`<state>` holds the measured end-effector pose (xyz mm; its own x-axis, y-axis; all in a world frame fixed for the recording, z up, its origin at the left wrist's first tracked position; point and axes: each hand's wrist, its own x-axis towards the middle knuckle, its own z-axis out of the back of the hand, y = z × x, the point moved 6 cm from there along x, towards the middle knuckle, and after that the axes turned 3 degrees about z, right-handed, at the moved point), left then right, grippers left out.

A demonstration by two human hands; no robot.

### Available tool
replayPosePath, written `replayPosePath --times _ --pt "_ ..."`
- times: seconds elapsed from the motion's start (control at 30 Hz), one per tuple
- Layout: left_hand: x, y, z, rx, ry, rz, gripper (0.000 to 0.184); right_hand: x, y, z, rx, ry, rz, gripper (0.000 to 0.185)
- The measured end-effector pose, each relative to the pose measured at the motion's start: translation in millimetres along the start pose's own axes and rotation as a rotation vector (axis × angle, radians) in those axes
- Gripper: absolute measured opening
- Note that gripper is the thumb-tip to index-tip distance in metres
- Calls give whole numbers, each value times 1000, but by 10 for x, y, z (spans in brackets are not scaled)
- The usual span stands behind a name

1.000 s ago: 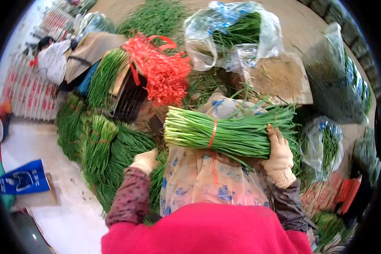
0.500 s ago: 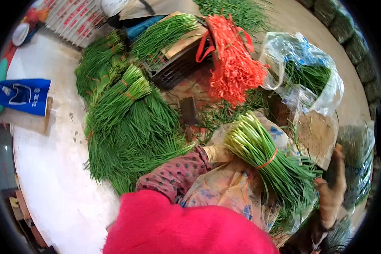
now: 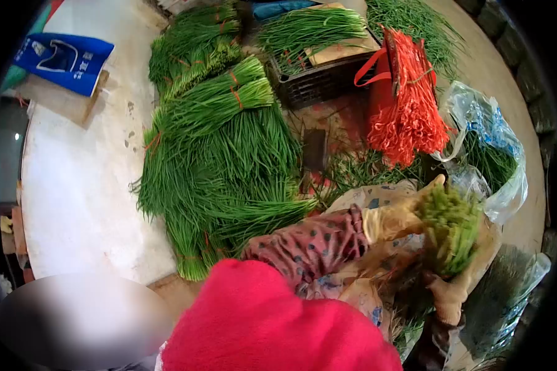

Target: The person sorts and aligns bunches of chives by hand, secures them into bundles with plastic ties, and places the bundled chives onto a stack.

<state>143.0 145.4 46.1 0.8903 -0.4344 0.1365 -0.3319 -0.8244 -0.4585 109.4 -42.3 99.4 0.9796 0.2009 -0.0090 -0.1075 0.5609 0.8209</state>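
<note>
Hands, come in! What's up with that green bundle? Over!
Left hand and right hand on the bundle. Bundle blurred, pale ends toward camera. Plastic bag close by; nothing plainly blocking.

Crimson fleecy garment (image 3: 278, 321), dark-spotted maroon left sleeve (image 3: 315, 244), dark right sleeve (image 3: 436, 344), pale gloves (image 3: 384, 224)

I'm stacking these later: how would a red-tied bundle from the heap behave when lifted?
The bundle probably flops at its leafy end, where leaves are thin. Its stalk end likely stays together, cinched by the red tie. It might drag leaves from the heap, lying against them.
</note>
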Motion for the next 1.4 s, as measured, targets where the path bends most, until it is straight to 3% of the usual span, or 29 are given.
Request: replayPosePath --times 0.03,0.07,0.1,0.13,0.17,0.2,0.27,0.33,0.37,0.47,0.53,0.6,0.67,0.7,0.73,0.77,0.83,0.9,1.0,1.03,1.07,1.13,1.2,1.3,1.4 --pt "33 -38 -99 -151 86 -75 87 -28 133 130 -50 -70 73 105" --pt "61 -17 -121 -123 62 -21 102 -68 45 282 2 -132 -7 104" --pt "39 -4 -150 -122 50 -36 102 -91 -59 430 57 -194 -88 102" --pt "-14 126 -186 122 11 78 111 -111 -45 518 217 -269 -131 99" --pt "-75 283 -192 365 -35 195 121 -93 -39 675 146 -258 -115 96" --pt "10 431 -301 474 57 -59 128 -57 74 735 157 -214 -24 93" --pt "-9 381 -495 597 121 -324 135 46 374 708 181 -141 74 91" --pt "-36 50 -921 747 131 -456 132 175 757 479 104 -30 154 89" --pt "4 66 -902 751 120 -468 132 237 882 363 78 10 185 88" --pt "165 55 -851 203 141 -397 135 403 1243 205 -303 -239 384 88" --pt "-160 -655 -840 60 102 -404 102 569 1820 -275 -217 -18 704 90" --pt "-500 -1290 -631 476 -164 -462 85 640 2136 -539 -194 130 915 90" --pt "-923 -1828 -429 982 -480 -499 69 670 2050 -483 -309 174 905 81" --pt "-1107 -2030 -288 770 -542 -418 66 682 2005 -453 -367 197 902 76" --pt "-1342 -2311 -199 973 -663 -398 64 732 1763 -380 -316 221 798 70" --pt "-1535 -2506 -212 949 -701 -374 62 765 1498 -301 -265 242 693 66" --pt "-1922 -2867 -86 1392 -872 -337 70 750 895 -154 -189 252 248 61" --pt "-2240 -3104 74 1992 -1098 -221 80 651 289 -7 -179 242 103 59" --pt "-2394 -2897 595 1786 -893 -212 85 449 202 -46 -361 339 -152 54" --pt "-2471 -2782 853 1785 -945 -40 84 402 197 -65 -361 361 -273 53" --pt "-2568 -2645 1121 1779 -993 133 83 379 159 -86 -427 345 -128 55" --pt "-2696 -2401 1408 1846 -1072 449 83 355 236 -152 -419 361 -200 55" --pt "-2821 -2247 1598 1849 -1085 636 84 335 285 -196 -395 395 -316 56" --pt "-2874 -2234 1612 1820 -1125 983 89 334 152 -177 -450 432 -221 55" --pt "-2950 -2300 1687 1770 -978 1079 93 369 215 -236 -474 446 -261 55"
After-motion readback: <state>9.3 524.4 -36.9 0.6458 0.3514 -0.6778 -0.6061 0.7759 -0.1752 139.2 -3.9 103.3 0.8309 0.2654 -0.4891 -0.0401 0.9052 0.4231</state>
